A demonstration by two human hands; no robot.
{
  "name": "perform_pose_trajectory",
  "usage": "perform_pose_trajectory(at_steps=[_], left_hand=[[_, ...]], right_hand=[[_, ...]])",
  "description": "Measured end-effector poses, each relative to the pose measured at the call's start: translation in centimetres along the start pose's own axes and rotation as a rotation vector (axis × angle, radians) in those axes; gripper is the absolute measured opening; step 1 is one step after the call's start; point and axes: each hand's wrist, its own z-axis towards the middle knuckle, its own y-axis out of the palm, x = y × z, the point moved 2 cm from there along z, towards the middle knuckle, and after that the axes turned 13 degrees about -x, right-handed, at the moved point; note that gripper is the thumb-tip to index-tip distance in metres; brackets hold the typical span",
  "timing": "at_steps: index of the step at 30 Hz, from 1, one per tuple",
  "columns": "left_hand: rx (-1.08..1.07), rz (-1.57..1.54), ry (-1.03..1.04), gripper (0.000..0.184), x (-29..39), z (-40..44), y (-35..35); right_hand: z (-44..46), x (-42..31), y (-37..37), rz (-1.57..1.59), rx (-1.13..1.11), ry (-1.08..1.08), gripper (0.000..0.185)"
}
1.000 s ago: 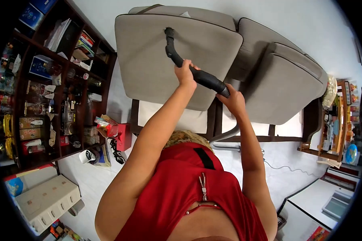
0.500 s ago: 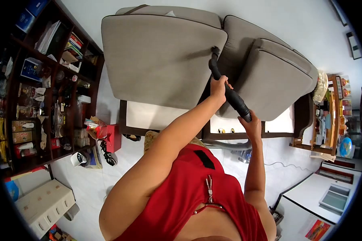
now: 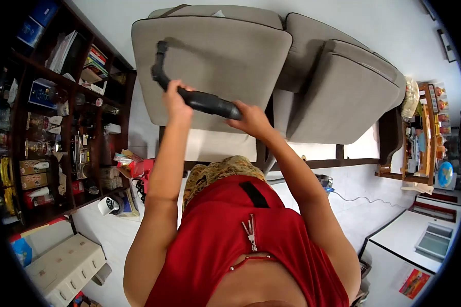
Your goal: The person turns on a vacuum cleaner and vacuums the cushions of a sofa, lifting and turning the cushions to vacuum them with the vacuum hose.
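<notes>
Black plastic, by its look, is filling both your hands: a black wand [image 3: 211, 103] is running slantwise over a large grey cushion [image 3: 235, 61] on the left of the sofa, its nozzle [image 3: 162, 47] reaching the cushion's far-left part. Your left hand [image 3: 177, 100] is curling its fingers round the wand just behind the bend, and your right hand [image 3: 252, 120] is wrapping round the near, right end; this wide spacing is probably letting the left hand guide while the right is bearing the rear weight. Whether the nozzle is pressing into the fabric or hanging just off it, you are not getting a clear enough view to tell. The large cushion is apparently leaning back at a tilt, which would be why a pale seat base [image 3: 217, 146] is showing along its near edge; to the right, a second grey cushion [image 3: 351, 97] is standing tilted in a similar way. On the left, a dark shelf unit [image 3: 70, 176] is holding things in compartments: blue boxes [image 3: 29, 31] are sitting far left, papers [image 3: 61, 53] and books [image 3: 96, 61] are filling spaces beside them, and clear jars [image 3: 38, 122] are crowding a nearer one, their contents looking too dim to make out. Near left, a pale cabinet [image 3: 61, 263] is presenting closed drawer fronts, hiding whatever they contain. Over on the right, a wooden rack [image 3: 405, 177] is carrying mixed small items.
</notes>
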Motion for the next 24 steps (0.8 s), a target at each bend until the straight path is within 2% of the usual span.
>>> perform_pose_trajectory(at_steps=[2,4,8,14,20,24], left_hand=[[0.076,0.053,0.090,0.018,4.1,1.7,-1.7],[0.055,0.066,0.114,0.018,6.7,4.8,-4.3],[0.021,0.004,0.026,0.017,7.8,9.8,-7.9],[0.069,-0.013,-0.005,0.016,1.0,8.8,-5.4],[0.021,-0.095,-0.015,0.018,-7.0,6.0,-1.6],[0.016,-0.078,-0.052,0.018,-10.6,3.4,1.4]], right_hand=[[4.1,-2.5,1.4,-0.022,-0.030,-0.053,0.051],[7.5,-4.0,2.8,-0.014,-0.047,-0.089,0.051],[11.1,-4.9,4.6,-0.073,-0.042,-0.053,0.050],[8.5,-0.5,2.1,-0.052,-0.029,0.110,0.049],[3.2,4.9,-0.6,-0.134,0.116,0.154,0.053],[-0.3,7.5,-2.2,-0.031,0.071,0.270,0.056]])
